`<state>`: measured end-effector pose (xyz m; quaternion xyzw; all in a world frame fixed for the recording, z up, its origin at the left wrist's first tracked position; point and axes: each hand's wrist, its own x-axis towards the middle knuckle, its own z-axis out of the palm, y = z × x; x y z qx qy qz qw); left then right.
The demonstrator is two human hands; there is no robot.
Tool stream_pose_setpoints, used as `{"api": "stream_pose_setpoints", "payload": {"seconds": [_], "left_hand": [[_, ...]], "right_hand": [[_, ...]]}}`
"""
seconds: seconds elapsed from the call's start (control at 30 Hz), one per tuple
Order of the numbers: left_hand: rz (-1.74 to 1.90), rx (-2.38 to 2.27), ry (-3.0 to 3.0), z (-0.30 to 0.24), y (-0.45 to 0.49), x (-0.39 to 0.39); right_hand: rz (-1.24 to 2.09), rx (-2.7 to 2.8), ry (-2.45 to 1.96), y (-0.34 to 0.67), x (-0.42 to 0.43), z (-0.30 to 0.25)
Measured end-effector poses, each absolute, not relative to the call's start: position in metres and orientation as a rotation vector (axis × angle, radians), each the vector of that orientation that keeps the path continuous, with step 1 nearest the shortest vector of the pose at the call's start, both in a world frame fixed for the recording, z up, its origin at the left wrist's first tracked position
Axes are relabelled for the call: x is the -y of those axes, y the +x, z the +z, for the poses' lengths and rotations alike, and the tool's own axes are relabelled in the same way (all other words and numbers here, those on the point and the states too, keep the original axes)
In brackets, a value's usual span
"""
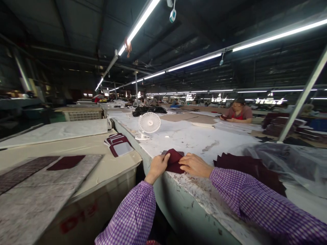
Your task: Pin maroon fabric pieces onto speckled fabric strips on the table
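Note:
At the near edge of the white-covered table, a maroon fabric piece [175, 166] lies with a part folded up over it. My left hand [157, 167] pinches its left side, thumb on top. The fingers of my right hand [195, 164] are bent and hold the right edge of the same piece. A bit of grey material [181, 153] shows behind the fold; most of it is hidden. Near my right forearm lies a fanned stack of maroon fabric pieces [240, 166].
A small white fan [149, 123] stands beyond my hands. On the left cream surface [89, 143] are maroon-edged pieces with pale panels [119, 145] and a mottled board [51, 190]. Clear plastic sheeting [293, 163] lies right, near a slanted metal post [304, 95]. Across the table sits a person [238, 114].

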<state>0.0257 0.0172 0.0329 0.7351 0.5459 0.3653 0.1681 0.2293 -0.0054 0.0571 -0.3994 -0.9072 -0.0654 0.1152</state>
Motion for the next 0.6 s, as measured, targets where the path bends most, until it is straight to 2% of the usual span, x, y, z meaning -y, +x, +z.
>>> {"api": "stream_pose_setpoints", "payload": {"seconds": [0.2,0.3,0.43,0.6], "left_hand": [[1.026,-1.376,1.905,0.033,0.020,-0.011],[1.043,-1.314,1.919,0.030,0.018,-0.011],[1.086,-1.288,1.969,0.026,0.018,-0.013],[1.183,-1.365,1.846,0.018,0.019,-0.023]], "right_hand": [[-0.033,2.418,-1.255,0.230,0.007,0.067],[-0.013,2.305,-1.153,0.225,0.012,0.071],[0.005,2.405,-0.944,0.215,0.015,0.069],[-0.040,2.541,-1.047,0.220,0.007,0.053]]}}
